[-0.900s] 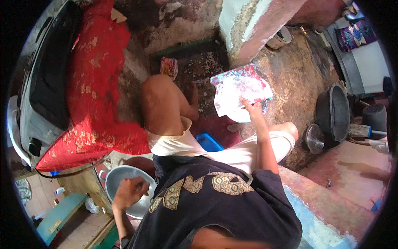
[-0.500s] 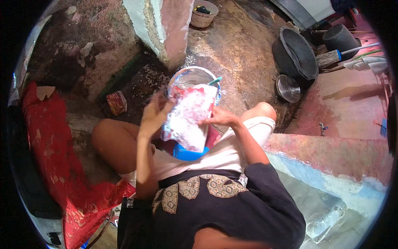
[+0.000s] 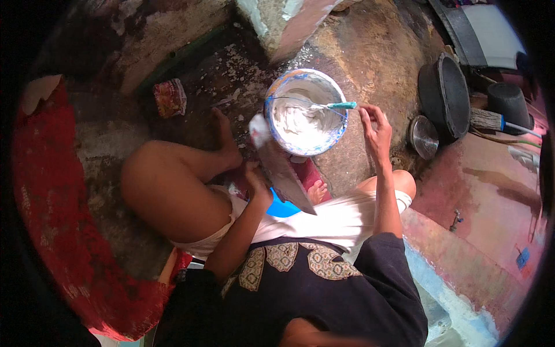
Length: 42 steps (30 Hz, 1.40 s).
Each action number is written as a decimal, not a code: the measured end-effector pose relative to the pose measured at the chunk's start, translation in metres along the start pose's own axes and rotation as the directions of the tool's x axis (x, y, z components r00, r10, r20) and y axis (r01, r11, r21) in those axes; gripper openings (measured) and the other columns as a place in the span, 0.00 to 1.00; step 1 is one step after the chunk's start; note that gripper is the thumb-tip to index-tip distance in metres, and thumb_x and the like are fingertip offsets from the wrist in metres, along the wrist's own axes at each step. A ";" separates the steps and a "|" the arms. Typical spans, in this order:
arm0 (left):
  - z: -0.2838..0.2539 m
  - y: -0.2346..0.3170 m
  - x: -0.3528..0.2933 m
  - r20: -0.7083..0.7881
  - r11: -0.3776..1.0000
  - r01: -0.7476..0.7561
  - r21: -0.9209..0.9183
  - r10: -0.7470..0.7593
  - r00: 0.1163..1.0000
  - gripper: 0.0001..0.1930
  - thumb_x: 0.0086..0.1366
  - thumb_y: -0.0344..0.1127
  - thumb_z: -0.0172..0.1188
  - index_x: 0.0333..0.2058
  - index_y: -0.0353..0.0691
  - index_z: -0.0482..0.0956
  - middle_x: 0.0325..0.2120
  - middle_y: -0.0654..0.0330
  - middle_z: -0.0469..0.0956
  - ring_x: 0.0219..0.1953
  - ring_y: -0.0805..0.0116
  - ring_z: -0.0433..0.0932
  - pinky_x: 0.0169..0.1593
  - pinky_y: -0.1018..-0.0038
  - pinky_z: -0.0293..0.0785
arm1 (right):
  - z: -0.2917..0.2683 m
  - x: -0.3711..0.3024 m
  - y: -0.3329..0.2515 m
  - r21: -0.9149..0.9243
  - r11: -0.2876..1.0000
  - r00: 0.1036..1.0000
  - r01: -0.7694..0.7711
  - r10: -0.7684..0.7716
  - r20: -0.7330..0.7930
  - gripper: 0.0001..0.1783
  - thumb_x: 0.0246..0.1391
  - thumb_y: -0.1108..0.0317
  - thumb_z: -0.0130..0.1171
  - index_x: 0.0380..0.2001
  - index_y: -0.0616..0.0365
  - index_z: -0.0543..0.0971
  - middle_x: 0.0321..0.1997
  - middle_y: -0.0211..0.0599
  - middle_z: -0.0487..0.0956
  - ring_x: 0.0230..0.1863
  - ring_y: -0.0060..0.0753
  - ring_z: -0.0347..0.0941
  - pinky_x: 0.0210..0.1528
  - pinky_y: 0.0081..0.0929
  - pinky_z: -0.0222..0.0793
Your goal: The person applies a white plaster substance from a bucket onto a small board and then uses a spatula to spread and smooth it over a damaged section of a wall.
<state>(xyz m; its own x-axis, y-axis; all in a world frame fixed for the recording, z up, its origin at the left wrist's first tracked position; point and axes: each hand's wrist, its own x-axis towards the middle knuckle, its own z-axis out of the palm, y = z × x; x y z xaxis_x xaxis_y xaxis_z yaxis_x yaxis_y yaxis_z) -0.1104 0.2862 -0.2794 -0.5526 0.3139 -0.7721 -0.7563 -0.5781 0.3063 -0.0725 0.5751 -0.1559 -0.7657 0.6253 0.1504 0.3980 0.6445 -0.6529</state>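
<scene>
Head view: a paint-splashed round bucket of white paste (image 3: 305,113) is set on the rocky floor (image 3: 370,63), and, since the right hand (image 3: 374,124) is spread just beside the teal-handled stirrer (image 3: 329,106) while the left hand (image 3: 257,185) is closed on a flat grey board (image 3: 286,173), paste could be tipped out if the rim is knocked.

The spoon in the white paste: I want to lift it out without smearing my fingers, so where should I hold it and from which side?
Take the spoon by its teal handle end, which juts over the bowl's right rim, clear of the paste. Come from the right, where the right hand is already beside it. The left hand holds a flat board, so it is probably less free.
</scene>
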 end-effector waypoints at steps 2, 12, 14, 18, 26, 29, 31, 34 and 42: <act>-0.011 0.005 0.021 0.835 0.845 0.427 -0.320 0.039 0.549 0.11 0.62 0.44 0.47 0.30 0.43 0.69 0.29 0.57 0.69 0.35 0.67 0.69 0.45 0.65 0.65 | 0.019 0.007 -0.013 -0.079 0.968 0.970 0.239 -0.235 0.065 0.10 0.56 0.66 0.52 0.36 0.57 0.78 0.36 0.42 0.78 0.38 0.42 0.72 0.43 0.35 0.65; -0.032 -0.029 0.026 0.186 0.986 0.008 -0.169 0.024 0.982 0.19 0.69 0.48 0.36 0.45 0.37 0.63 0.53 0.43 0.63 0.57 0.50 0.63 0.65 0.56 0.51 | 0.073 -0.128 -0.030 -0.343 0.831 0.776 0.439 -0.158 0.611 0.28 0.45 0.63 0.58 0.52 0.59 0.69 0.62 0.49 0.58 0.62 0.47 0.54 0.61 0.46 0.49; -0.022 -0.025 0.036 0.794 0.746 0.410 -0.524 0.253 0.553 0.17 0.69 0.46 0.34 0.41 0.36 0.62 0.57 0.40 0.57 0.61 0.48 0.56 0.65 0.55 0.49 | 0.079 -0.141 -0.032 -0.331 0.792 0.742 0.513 -0.216 0.635 0.36 0.44 0.61 0.60 0.57 0.62 0.63 0.66 0.49 0.51 0.67 0.49 0.45 0.64 0.47 0.44; -0.001 -0.021 0.045 0.839 0.878 0.330 -0.346 0.132 0.527 0.14 0.70 0.42 0.29 0.34 0.39 0.60 0.60 0.39 0.53 0.64 0.49 0.50 0.66 0.58 0.47 | 0.086 -0.151 -0.040 -0.369 0.828 0.784 0.423 -0.130 0.607 0.39 0.43 0.54 0.61 0.56 0.65 0.64 0.66 0.51 0.50 0.68 0.54 0.42 0.65 0.52 0.39; 0.002 -0.016 0.024 0.518 0.991 -0.014 0.131 -0.056 0.853 0.10 0.68 0.43 0.30 0.35 0.50 0.60 0.64 0.52 0.48 0.66 0.64 0.45 0.65 0.67 0.37 | 0.055 -0.019 0.001 -0.496 0.754 0.898 0.430 -0.303 0.319 0.26 0.40 0.66 0.62 0.47 0.53 0.73 0.52 0.46 0.67 0.54 0.48 0.61 0.55 0.42 0.55; -0.001 -0.019 0.038 0.534 0.976 -0.048 0.213 -0.075 0.842 0.10 0.68 0.45 0.31 0.35 0.52 0.62 0.64 0.51 0.49 0.66 0.62 0.46 0.64 0.64 0.37 | 0.053 0.029 0.029 -0.605 0.591 0.837 0.534 -0.269 0.476 0.20 0.38 0.67 0.63 0.40 0.53 0.76 0.43 0.40 0.70 0.49 0.43 0.64 0.52 0.38 0.56; -0.001 -0.019 0.052 0.686 0.974 -0.121 0.190 -0.044 0.727 0.10 0.67 0.48 0.33 0.34 0.55 0.63 0.64 0.50 0.50 0.66 0.59 0.44 0.63 0.59 0.35 | 0.060 0.043 0.043 -0.577 0.521 0.772 0.629 -0.330 0.544 0.14 0.35 0.67 0.63 0.31 0.53 0.79 0.35 0.38 0.71 0.45 0.40 0.64 0.49 0.37 0.57; 0.002 -0.026 0.056 0.652 0.981 -0.056 0.187 -0.081 0.754 0.11 0.67 0.50 0.35 0.34 0.56 0.64 0.64 0.50 0.51 0.66 0.59 0.44 0.63 0.55 0.32 | 0.068 0.053 0.056 -0.535 0.445 0.692 0.718 -0.373 0.618 0.08 0.37 0.67 0.60 0.25 0.54 0.79 0.34 0.38 0.71 0.44 0.38 0.65 0.47 0.35 0.58; 0.020 -0.029 0.020 0.392 0.963 -0.081 0.257 -0.027 0.920 0.10 0.66 0.47 0.37 0.35 0.51 0.62 0.56 0.55 0.66 0.63 0.67 0.55 0.59 0.58 0.41 | 0.077 0.059 0.063 -0.459 0.427 0.604 0.779 -0.312 0.734 0.08 0.50 0.72 0.48 0.34 0.57 0.75 0.25 0.41 0.76 0.36 0.42 0.73 0.39 0.37 0.64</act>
<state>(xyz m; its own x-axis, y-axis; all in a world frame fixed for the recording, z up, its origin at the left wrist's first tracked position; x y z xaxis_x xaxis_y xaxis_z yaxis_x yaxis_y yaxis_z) -0.1070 0.3246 -0.2923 -0.6250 0.5994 -0.5001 -0.7734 -0.3887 0.5007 -0.1321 0.6186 -0.2451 -0.9570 -0.1466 -0.2501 -0.1946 0.9644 0.1792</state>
